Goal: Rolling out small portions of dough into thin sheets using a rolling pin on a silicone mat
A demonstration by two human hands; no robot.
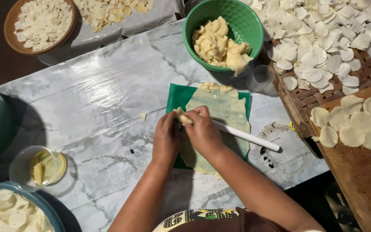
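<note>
At the upper left of the frame sits one brown bowl (39, 23) of pale dough discs, and at the lower left one small clear cup (39, 167) of yellowish liquid beside one blue bowl (48, 206) with more discs. In the middle, my left hand (167, 139) and right hand (202, 131) are both closed, pinching one small lump of dough (181, 116) between the fingertips, just above the rolled dough sheet (222, 111) on the green mat (177, 98) on the desk (91, 94). To do this well, I judge I should keep the pinch light and even, so the lump comes away without tearing the thin sheet. One white rolling stick (247, 137) lies across the sheet under my right hand. Above it, one green bowl (247, 21) holds torn dough, with one clear glass (261, 79) beside it. At the right, two trays, one woven (299, 101) and one wooden (357, 172), carry many cut discs, too many to count.
</note>
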